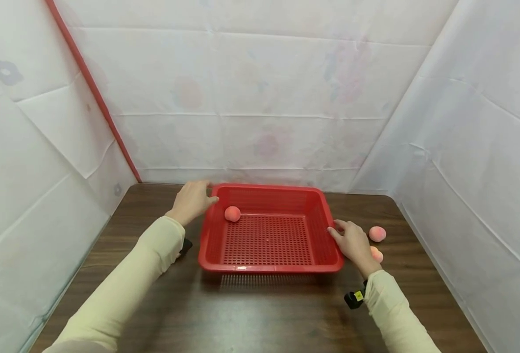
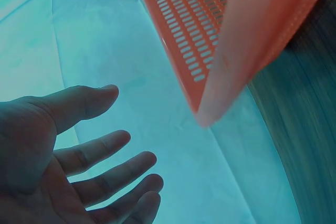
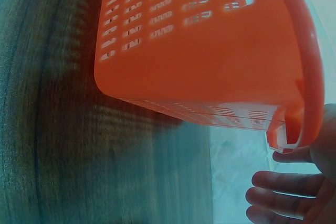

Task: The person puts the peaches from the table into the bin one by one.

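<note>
Sleeves, pale yellow, come in from near edge of table [image 1: 260, 314], dark wood grain. Red plastic basket [image 1: 270, 228], slotted walls and perforated floor, rectangular w/ rounded corners, sits at table centre, long axis left-right. Inside: one round pink ball [image 1: 232, 214] at its far-left corner. Two more pink balls [image 1: 377, 234] lie on table just right of basket. Left hand [image 1: 192, 201] at far-left corner, fingers spread, relaxed. Right hand [image 1: 353, 241] touches right rim, thumb over it, fingers loosely curled.
</note>
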Available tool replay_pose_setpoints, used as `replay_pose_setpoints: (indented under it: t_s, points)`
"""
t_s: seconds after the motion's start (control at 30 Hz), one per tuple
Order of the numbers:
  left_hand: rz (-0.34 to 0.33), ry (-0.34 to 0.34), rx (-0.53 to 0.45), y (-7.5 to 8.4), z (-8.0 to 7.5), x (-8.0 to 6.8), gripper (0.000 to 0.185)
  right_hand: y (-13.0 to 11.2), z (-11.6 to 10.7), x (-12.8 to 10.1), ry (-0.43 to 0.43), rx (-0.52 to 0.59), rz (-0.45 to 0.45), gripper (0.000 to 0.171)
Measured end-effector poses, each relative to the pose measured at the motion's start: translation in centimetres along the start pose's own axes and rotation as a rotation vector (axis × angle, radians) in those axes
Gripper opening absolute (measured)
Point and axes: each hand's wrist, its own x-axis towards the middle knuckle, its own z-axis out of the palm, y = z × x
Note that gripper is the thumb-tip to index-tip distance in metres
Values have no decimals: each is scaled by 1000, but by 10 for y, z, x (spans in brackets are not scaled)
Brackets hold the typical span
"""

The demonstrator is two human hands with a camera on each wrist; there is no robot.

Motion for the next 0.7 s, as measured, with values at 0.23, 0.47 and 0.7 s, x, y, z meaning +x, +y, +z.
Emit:
replay_pose_setpoints:
  t_s: [0.23, 0.47, 0.7]
  points:
    - [-23, -4, 10, -13, -7, -8, 46, -1, -1, 0, -16, 16, 6, 45]
    - [-69, -24, 22, -27, -9, -10, 47, -3, -2, 0, -6, 10, -2, 44]
    - [-88, -28, 31, -40, -8, -12, 48, -3, 0, 2, -10, 8, -5, 45]
